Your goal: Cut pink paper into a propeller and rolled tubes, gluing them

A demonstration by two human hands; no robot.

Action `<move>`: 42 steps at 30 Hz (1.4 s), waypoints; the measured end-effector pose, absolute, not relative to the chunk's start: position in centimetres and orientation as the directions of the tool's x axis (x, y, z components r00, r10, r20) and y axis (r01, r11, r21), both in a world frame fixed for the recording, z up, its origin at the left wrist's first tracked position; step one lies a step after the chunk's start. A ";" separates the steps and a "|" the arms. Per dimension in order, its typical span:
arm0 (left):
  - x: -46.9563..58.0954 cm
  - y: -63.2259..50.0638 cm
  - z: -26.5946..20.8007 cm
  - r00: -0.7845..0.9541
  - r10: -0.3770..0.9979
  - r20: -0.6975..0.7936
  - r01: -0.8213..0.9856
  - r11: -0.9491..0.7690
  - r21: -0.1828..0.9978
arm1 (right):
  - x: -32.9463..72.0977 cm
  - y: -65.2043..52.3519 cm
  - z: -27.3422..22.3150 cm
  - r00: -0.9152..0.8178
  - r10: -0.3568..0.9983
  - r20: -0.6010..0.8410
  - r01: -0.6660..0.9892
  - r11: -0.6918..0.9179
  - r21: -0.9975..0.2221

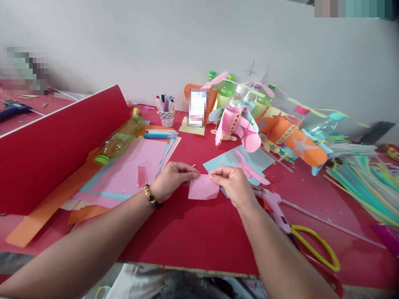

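Note:
A small piece of pink paper (204,189) hangs between my hands above the red table. My left hand (173,176) pinches its upper left corner between thumb and fingertips. At the upper right corner, my right hand (232,182) grips the same top edge, which looks narrowly folded. Left of my left wrist, a small folded pink strip (141,176) lies on a stack of pink sheets (124,162). A pink paper propeller (249,168) rests on light blue paper (262,155) just beyond my right hand.
A pink glue gun (277,207) and yellow-handled scissors (321,247) lie beside my right forearm. Paper-covered bottle planes (237,124) stand along the wall. At left are a plastic bottle (120,139), an upright red board (62,153) and a pen cup (167,117).

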State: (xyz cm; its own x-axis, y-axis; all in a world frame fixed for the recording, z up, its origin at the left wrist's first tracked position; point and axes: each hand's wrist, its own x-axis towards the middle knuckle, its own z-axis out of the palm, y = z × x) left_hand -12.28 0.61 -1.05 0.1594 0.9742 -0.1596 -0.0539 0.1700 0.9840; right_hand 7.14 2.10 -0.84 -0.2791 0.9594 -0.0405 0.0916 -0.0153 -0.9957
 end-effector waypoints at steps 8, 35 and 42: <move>-12.4 0.4 -0.7 0.183 0.953 -0.242 -0.197 0.277 0.941 | 6.8 2.0 -0.7 -0.225 0.974 -0.009 0.028 -0.003 -1.000; -12.1 0.3 -1.0 0.184 0.934 -0.307 -0.175 0.338 0.925 | 6.7 1.7 -0.7 -0.257 0.966 0.000 0.192 0.051 -0.980; -12.3 0.4 -0.9 0.152 0.952 -0.265 -0.153 0.287 0.946 | 6.6 1.8 -0.8 -0.283 0.958 -0.055 0.123 -0.020 -0.992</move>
State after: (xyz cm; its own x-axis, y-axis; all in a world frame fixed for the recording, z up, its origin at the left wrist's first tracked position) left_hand -12.26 0.38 -0.91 0.1522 0.9522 -0.2647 -0.1528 0.2873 0.9456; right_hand 6.59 1.76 -0.81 -0.2832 0.9575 -0.0549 0.1234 -0.0204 -0.9921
